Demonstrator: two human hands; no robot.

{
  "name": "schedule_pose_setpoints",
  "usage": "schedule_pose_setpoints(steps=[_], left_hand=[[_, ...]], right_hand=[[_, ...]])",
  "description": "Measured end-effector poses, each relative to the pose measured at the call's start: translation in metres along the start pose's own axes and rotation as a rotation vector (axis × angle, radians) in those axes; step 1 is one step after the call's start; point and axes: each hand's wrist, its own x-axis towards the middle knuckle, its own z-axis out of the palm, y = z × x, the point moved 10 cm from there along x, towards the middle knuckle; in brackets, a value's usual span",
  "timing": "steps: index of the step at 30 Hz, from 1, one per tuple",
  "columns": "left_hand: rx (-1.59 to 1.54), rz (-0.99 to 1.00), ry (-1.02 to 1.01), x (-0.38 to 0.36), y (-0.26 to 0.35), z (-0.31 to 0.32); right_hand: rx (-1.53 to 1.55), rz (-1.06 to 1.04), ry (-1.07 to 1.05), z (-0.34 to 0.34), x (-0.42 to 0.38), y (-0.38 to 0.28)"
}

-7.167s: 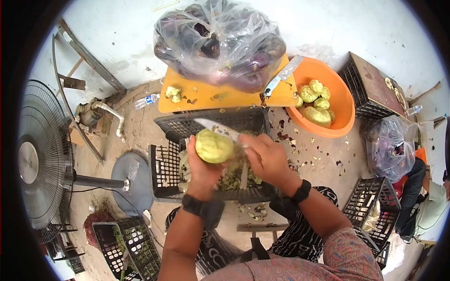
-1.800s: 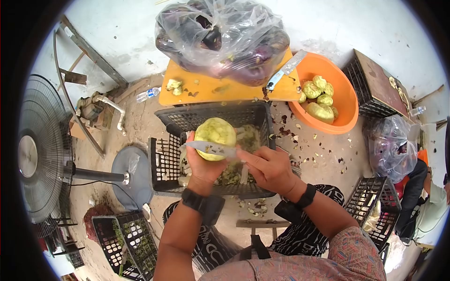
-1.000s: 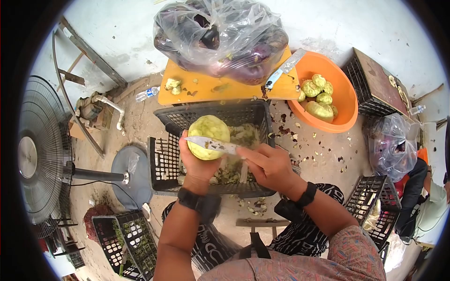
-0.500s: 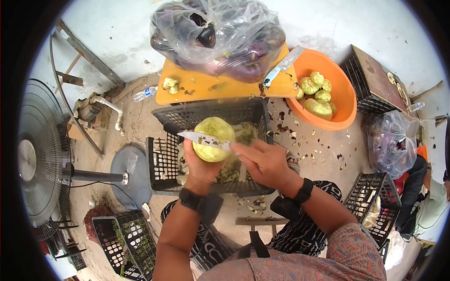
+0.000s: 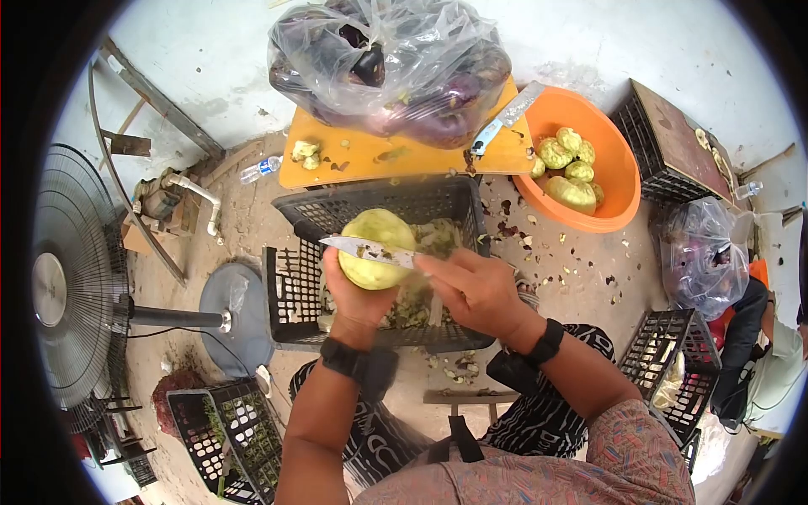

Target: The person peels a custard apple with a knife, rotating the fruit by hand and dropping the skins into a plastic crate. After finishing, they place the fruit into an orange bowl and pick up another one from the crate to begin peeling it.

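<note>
- Near the bottom of the frame, two forearms reach forward from a patterned sleeve; each wrist wears a dark band.
- The left hand (image 5: pixel 358 295) is closed from below around a pale green chayote (image 5: pixel 377 249), at the centre of the frame; the fingers wrap its lower side and the upper part stays free.
- The right hand (image 5: pixel 475 290) is clamped on the handle of a knife (image 5: pixel 370 248), whose blade lies flat across the fruit and points to the left of the frame, with small bits of peel on it.
- The chayote looks firm and rather heavy for one hand, so I judge it does not give under pressure; the peeled surface is probably wet and slippery, so a full cupping grip from below, away from the blade, seems the safe hold.
- Just under the hands stands a black crate (image 5: pixel 290 295) with green peelings (image 5: pixel 421 307) inside.
- Beyond the crate, an orange board (image 5: pixel 353 160) carries a clear bag of aubergines (image 5: pixel 387 59), a few cut pieces (image 5: pixel 305 151) and a second knife (image 5: pixel 505 118).
- To the upper right, an orange basin (image 5: pixel 619 168) holds several peeled fruits (image 5: pixel 568 168).
- At the left edge stands a fan (image 5: pixel 59 278); at the right edge, more crates and another bag (image 5: pixel 703 261).
</note>
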Motion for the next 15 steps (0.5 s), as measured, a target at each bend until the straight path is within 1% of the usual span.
schedule_pose_setpoints(steps=[4,6,9,13,15], left_hand=[[0.008,0.000,0.018,-0.003,0.010,-0.002],[0.001,-0.075,-0.100,-0.005,0.002,0.005],[-0.017,-0.071,-0.051,-0.007,0.001,0.009],[0.005,-0.054,-0.041,-0.010,0.003,0.009],[0.004,-0.078,-0.051,-0.010,0.001,0.008]], right_hand=[[-0.012,-0.010,-0.016,0.000,-0.002,0.002],[-0.015,-0.013,-0.019,0.000,-0.002,0.001],[-0.011,-0.019,-0.012,-0.001,-0.002,0.000],[-0.013,-0.023,-0.011,-0.001,0.000,-0.001],[-0.008,-0.022,-0.008,0.000,0.000,-0.002]])
